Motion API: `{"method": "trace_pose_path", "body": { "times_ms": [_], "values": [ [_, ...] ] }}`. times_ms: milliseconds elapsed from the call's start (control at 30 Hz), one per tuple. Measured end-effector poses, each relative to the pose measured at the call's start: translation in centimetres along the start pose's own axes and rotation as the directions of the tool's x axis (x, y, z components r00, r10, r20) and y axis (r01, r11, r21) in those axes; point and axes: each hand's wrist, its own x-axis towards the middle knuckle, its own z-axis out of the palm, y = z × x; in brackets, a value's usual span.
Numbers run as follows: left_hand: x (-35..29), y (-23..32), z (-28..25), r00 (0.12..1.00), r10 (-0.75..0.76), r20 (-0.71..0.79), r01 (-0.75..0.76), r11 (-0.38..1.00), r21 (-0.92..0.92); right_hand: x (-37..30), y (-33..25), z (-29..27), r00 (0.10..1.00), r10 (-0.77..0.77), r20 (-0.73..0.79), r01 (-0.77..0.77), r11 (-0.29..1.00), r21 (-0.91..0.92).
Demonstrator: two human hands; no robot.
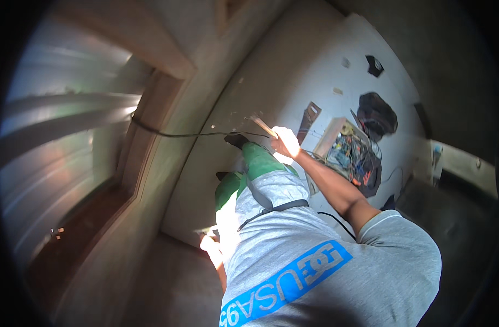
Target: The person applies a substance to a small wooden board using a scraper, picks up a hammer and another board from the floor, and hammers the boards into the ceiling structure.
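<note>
My right hand (286, 143) is closed round a slim, pale wooden stick (264, 126), held out in front of my green-trousered legs. Its far end is blurred, so I cannot tell if it is a tool's handle. A thin dark cable (178, 135) runs from the window opening past my feet toward that hand. Low on my left side, my left hand (210, 243) is in glaring sunlight with its fingers curled. Something small and pale (204, 231) shows at its fingertips, too washed out to name.
On the pale floor to the right lie a handsaw (309, 120), a wooden box (328, 136) of tangled wires and tools, a dark bag (377, 114) and a black cap (374, 65). A wood-framed window opening (151, 131) with corrugated metal sheeting (69, 147) is on the left.
</note>
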Motion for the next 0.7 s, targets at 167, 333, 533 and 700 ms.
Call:
{"method": "trace_pose_path", "body": {
  "times_ms": [167, 333, 533, 700],
  "values": [
    [5.5, -1.7, -4.9, 0.993, -0.064, -0.101, 0.082, 0.979, 0.184, -14.2, 16.5, 9.0, 0.564, 0.806, -0.18, -0.803, 0.586, 0.109],
    [14.8, 2.0, -9.4, 0.978, 0.048, -0.205, 0.015, 0.955, 0.296, -26.9, 11.0, 9.9, 0.077, 0.974, 0.214, -0.988, 0.045, 0.151],
    [25.3, 11.0, -2.8, 0.977, 0.208, -0.044, -0.161, 0.859, 0.486, -38.1, 5.9, 18.3, -0.21, 0.93, 0.301, -0.957, -0.258, 0.129],
    [30.8, 15.0, 5.0, 0.923, 0.249, 0.293, -0.368, 0.793, 0.485, -33.6, 1.2, 20.1, -0.266, 0.913, 0.31, -0.806, -0.387, 0.448]
  ]
}}
